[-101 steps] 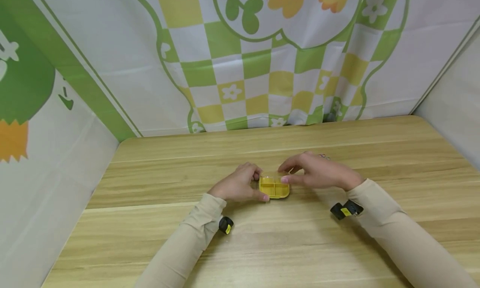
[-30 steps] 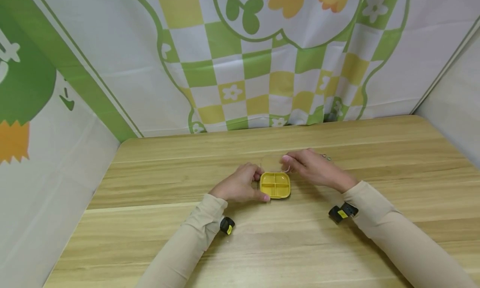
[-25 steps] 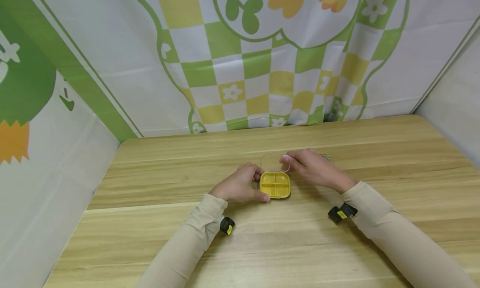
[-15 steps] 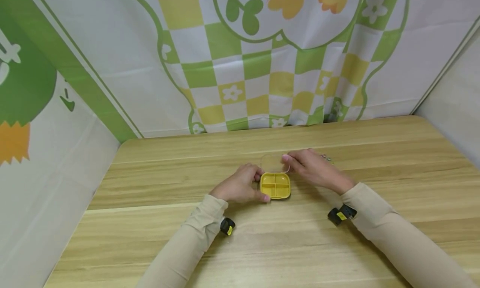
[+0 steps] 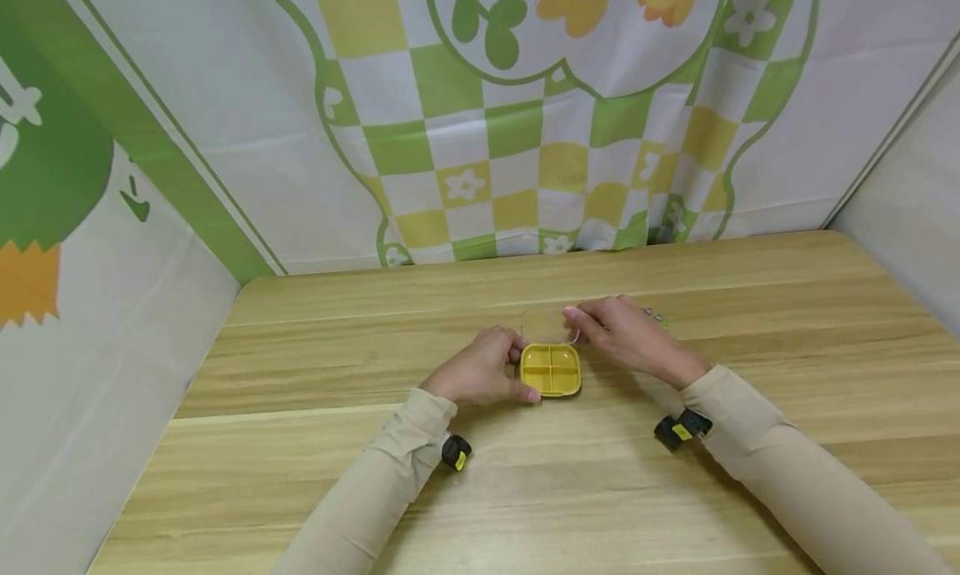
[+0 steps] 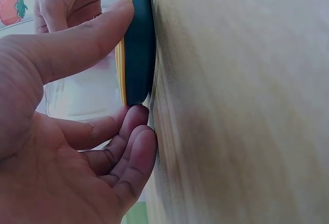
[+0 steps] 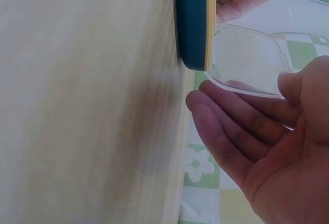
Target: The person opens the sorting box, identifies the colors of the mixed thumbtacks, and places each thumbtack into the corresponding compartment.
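Swung-back clear lid (image 5: 542,325) leaves yellow box (image 5: 551,369) compartments showing empty.

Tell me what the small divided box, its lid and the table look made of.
Box: seemingly plastic, glossy yellow inside, teal shell outside in the wrist views. Lid: clear, probably plastic; the backdrop shows through it. Table: light wood or wood-look laminate, with matte grain stripes.

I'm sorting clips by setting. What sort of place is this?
Probably a staged tabletop booth, not a lived-in room: a wooden table walled on three sides by patterned cloth, with only a small yellow compartment box between the hands.
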The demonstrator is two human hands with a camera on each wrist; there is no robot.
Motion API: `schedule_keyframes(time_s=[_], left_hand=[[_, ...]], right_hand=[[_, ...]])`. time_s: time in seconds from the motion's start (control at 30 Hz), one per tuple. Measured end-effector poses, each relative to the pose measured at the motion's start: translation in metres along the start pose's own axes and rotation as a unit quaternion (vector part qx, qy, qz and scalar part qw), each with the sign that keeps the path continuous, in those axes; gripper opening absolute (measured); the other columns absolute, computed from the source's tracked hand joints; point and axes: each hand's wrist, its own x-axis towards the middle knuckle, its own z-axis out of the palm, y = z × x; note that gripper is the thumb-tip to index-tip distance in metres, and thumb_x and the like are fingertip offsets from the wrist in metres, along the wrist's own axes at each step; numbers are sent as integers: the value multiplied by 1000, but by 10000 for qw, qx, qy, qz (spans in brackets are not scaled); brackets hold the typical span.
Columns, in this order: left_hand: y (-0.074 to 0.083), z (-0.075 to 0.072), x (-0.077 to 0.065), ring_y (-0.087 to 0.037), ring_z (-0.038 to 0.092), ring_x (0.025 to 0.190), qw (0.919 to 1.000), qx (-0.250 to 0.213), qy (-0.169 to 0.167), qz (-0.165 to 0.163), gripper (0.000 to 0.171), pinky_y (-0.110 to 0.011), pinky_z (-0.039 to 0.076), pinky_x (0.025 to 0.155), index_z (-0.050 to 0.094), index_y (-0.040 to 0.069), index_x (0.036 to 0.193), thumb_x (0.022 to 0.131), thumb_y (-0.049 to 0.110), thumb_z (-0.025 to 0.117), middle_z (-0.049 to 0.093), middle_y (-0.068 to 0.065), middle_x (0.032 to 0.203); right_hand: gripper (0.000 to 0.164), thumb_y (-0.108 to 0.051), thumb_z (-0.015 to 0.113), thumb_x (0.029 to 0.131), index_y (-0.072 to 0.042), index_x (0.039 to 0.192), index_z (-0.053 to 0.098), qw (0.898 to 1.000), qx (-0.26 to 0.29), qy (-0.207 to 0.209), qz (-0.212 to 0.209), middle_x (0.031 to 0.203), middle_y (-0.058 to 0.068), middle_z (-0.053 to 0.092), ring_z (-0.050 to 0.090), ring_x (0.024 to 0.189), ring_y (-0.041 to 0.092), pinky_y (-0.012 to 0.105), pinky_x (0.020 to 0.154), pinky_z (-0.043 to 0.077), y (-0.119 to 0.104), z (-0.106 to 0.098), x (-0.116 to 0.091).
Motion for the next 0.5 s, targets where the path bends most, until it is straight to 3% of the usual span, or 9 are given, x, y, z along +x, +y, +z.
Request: schedule_keyframes(time_s=[0.27, 0.5], left_hand=[[0, 1, 1, -24, 53, 109, 10000, 25, -15, -78, 58, -40, 44, 99, 63, -2, 121, 75, 20, 92, 62, -8, 110], [-1, -1, 0, -23, 54, 110, 9999, 65, -51, -129, 64, -39, 45, 99, 62, -4, 125, 76, 25, 92, 63, -8, 113]], right_hand=[[38, -29, 46, 110, -5, 99, 75, 10000, -25, -24, 61, 87, 2, 74, 69, 82, 16, 41, 77, 56, 1, 0, 0], [40, -33, 48, 109, -7, 96, 75, 9998, 19, -129, -115, 86, 4, 73, 63, 75, 15, 36, 70, 52, 1, -6, -1]])
